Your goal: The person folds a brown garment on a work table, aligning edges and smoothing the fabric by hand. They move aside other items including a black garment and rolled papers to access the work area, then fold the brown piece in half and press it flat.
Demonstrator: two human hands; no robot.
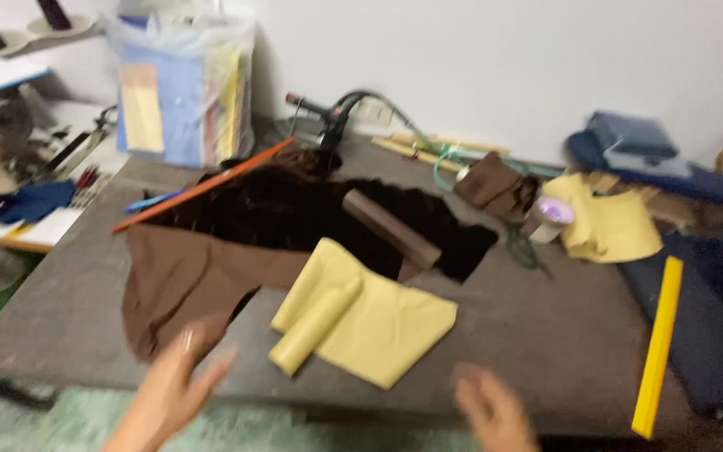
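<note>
At the left edge of the dark grey worktable [546, 335], a blue cloth bundle [31, 201] lies on a side bench, and behind it a clear plastic bag of blue and yellow fabric pieces [182, 88] stands against the wall. A long orange stick [202, 186] slants across the table's back left part, resting on the dark brown velvety fabric [294, 213]. In front of that lies a flat piece of plain brown cloth [182, 280]. The left hand [173, 389] hovers at the near edge, blurred, its fingers spread apart and empty, the fingertips just beside the brown cloth's front corner. To its right sits the pale yellow fabric, partly rolled into a tube [361, 314], near both hands and touched by neither. A brown cylindrical roll [391, 228] lies on the dark fabric behind it. The right hand [491, 410] is low at the near edge, too blurred to tell how its fingers are set; it seems to hold nothing. Further right are a crumpled yellow cloth [608, 222], a long yellow ruler [658, 347] and navy blue folded fabrics [654, 155].
</note>
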